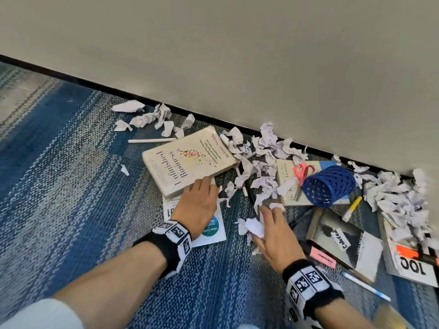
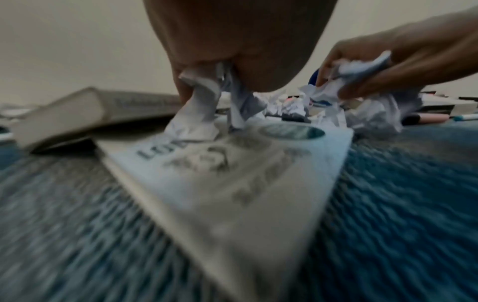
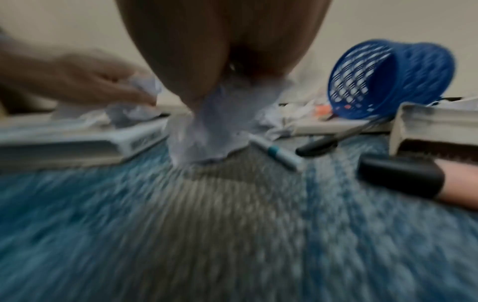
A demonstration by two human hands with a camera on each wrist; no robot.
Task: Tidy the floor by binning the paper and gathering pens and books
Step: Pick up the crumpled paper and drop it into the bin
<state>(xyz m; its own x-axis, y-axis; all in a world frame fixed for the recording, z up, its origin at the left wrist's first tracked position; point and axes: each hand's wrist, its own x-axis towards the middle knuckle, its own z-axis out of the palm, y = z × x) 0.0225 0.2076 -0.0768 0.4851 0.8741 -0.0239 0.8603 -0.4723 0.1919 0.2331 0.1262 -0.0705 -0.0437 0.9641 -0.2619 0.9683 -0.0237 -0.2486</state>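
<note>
Crumpled paper scraps litter the blue carpet along the wall. My left hand hovers over a white book, beside the cream book "Unfinished Business". In the left wrist view its fingers grip a wad of crumpled paper. My right hand holds another bunch of crumpled paper just above the carpet, and the same bunch of paper hangs below the palm. Pens lie scattered: a white pen, a yellow highlighter, a blue-white pen.
A blue mesh pen holder lies on its side on a book with pink scissors. A dark-covered book, a pink highlighter and another book lie right. A larger paper heap sits by the wall.
</note>
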